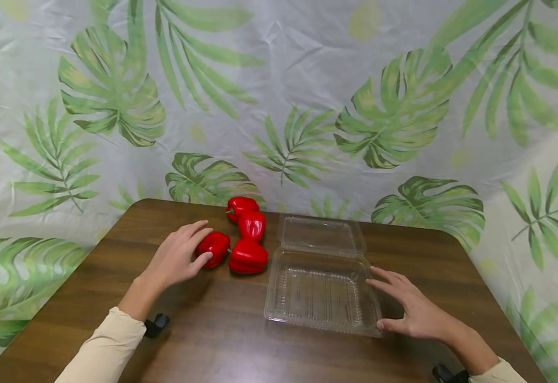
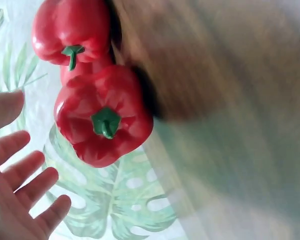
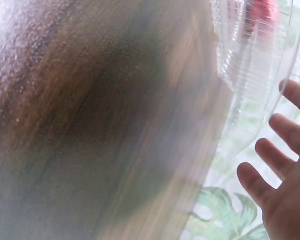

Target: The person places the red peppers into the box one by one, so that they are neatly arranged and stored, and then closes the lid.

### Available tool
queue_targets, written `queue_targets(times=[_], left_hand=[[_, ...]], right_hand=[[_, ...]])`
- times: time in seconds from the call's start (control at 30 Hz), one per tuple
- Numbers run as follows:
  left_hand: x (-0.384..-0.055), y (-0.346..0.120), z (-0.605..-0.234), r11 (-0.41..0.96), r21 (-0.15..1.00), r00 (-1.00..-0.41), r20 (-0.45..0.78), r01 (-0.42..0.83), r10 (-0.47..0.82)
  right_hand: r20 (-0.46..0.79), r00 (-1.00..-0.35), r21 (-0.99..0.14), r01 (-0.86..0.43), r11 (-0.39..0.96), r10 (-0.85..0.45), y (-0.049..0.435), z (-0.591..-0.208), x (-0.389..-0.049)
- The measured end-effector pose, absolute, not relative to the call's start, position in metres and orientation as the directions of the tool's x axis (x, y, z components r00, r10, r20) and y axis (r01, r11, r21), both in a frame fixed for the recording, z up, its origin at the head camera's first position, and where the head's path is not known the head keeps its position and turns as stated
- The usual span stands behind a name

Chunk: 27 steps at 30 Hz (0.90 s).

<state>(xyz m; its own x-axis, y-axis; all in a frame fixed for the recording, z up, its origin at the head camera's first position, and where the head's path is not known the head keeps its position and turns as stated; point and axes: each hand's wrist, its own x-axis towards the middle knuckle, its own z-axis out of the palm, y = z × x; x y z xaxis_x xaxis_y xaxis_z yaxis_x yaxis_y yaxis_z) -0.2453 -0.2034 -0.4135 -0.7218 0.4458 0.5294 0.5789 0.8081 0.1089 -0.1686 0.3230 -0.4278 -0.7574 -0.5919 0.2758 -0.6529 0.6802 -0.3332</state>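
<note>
Leafy cloth (image 1: 298,80) hangs behind the brown table (image 1: 207,335), where four red peppers (image 1: 248,257) cluster left of a clear box (image 1: 324,306), lid (image 1: 319,235) folded back so its base lies uncovered. Look, the left hand (image 1: 175,252) spreads beside the leftmost pepper (image 1: 216,247), gripping nothing, seemingly shaped to its roundness. At the box's right edge, the right hand (image 1: 413,306) fans loosely, empty too, perhaps to steady it; contact's unclear.

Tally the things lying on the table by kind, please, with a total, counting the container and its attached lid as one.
Red peppers: 4
Clear plastic container, lid open: 1
Total: 5
</note>
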Motion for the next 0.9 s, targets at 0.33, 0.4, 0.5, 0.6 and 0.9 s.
queue_targets(times=[0.33, 0.4, 0.5, 0.6, 0.9], left_hand=[[-0.269, -0.194, -0.406, 0.766, 0.187, -0.775, 0.323, 0.615, 0.543], [-0.271, -0.195, -0.408, 0.761, 0.249, -0.797, 0.278, 0.599, 0.536], [-0.271, -0.197, -0.412, 0.76, 0.278, -0.808, 0.258, 0.587, 0.53], [-0.268, -0.199, -0.415, 0.764, 0.251, -0.799, 0.284, 0.595, 0.529], [-0.262, -0.201, -0.416, 0.846, 0.118, -0.833, 0.292, 0.52, 0.47]], right_hand=[[0.301, -0.754, -0.304, -0.656, 0.69, -0.584, 0.324, -0.428, -0.162], [0.302, -0.749, -0.306, -0.662, 0.684, -0.59, 0.324, -0.429, -0.161], [0.304, -0.747, -0.308, -0.664, 0.681, -0.591, 0.324, -0.43, -0.16], [0.299, -0.752, -0.32, -0.659, 0.681, -0.587, 0.323, -0.43, -0.161], [0.282, -0.77, -0.349, -0.638, 0.686, -0.572, 0.321, -0.432, -0.161]])
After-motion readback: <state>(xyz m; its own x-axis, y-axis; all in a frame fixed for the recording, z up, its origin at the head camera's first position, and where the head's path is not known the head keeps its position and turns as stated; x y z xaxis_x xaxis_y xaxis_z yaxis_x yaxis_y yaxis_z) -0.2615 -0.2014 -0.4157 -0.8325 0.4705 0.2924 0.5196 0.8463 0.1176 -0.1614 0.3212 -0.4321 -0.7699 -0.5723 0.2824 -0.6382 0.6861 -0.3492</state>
